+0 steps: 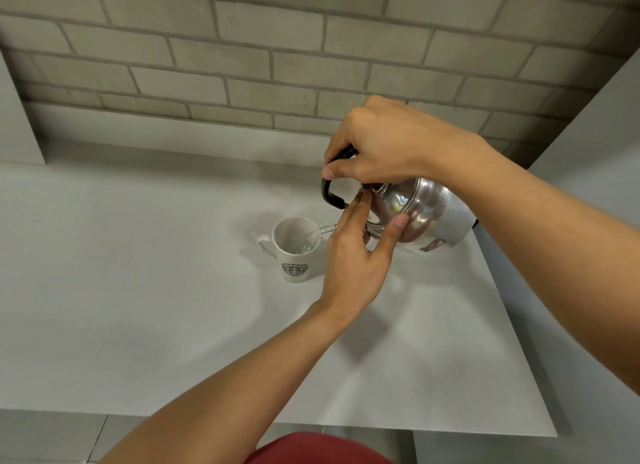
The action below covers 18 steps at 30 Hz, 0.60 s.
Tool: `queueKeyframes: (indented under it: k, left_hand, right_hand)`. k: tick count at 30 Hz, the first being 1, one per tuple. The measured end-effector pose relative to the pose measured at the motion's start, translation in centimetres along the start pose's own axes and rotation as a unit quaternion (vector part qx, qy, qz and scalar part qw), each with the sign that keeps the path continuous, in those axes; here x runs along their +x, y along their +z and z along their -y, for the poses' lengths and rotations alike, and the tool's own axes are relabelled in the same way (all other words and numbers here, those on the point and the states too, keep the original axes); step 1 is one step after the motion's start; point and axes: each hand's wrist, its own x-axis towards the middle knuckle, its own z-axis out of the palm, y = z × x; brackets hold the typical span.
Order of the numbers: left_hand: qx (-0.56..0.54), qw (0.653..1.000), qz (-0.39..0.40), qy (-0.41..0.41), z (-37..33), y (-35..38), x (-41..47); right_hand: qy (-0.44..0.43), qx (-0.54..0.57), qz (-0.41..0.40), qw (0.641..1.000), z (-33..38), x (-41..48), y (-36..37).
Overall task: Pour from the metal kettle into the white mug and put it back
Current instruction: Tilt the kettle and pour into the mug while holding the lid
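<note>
The metal kettle (424, 214) is held in the air, tipped to the left over the white mug (295, 248). A thin stream of water runs from its spout into the mug. My right hand (377, 144) grips the kettle's black handle from above. My left hand (356, 255) rests against the kettle's lid and front side, with fingers on the lid and the thumb on the body. The mug stands upright on the table, its handle to the left and a green logo facing me. The spout is hidden behind my left hand.
The grey table (138, 290) ends at a front edge near me and a right edge beside the kettle. A grey brick wall (242, 47) rises behind it. Grey panels stand at the far left and right.
</note>
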Motion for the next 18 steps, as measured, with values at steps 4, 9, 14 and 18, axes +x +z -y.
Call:
queueKeyframes:
  k: [4, 9, 14, 18]
  left_hand:
    - [-0.008, 1.0, 0.001, -0.004, 0.2, 0.1, -0.2]
    - [0.022, 1.0, 0.019, -0.011, 0.7, -0.5, -0.2]
    - [0.099, 0.993, 0.067, -0.007, 1.4, -1.5, -0.5]
    - [0.155, 0.982, 0.109, -0.009, 1.9, -2.0, -0.5]
  right_hand:
    - [-0.003, -0.002, 0.007, 1.0, 0.0, 0.1, 0.3]
    - [0.005, 0.009, -0.02, 1.0, -0.5, -0.6, 0.9]
    - [0.03, 0.059, -0.078, 0.995, -1.7, -2.7, 2.9]
    - [0.065, 0.12, -0.135, 0.982, -2.9, -4.7, 5.0]
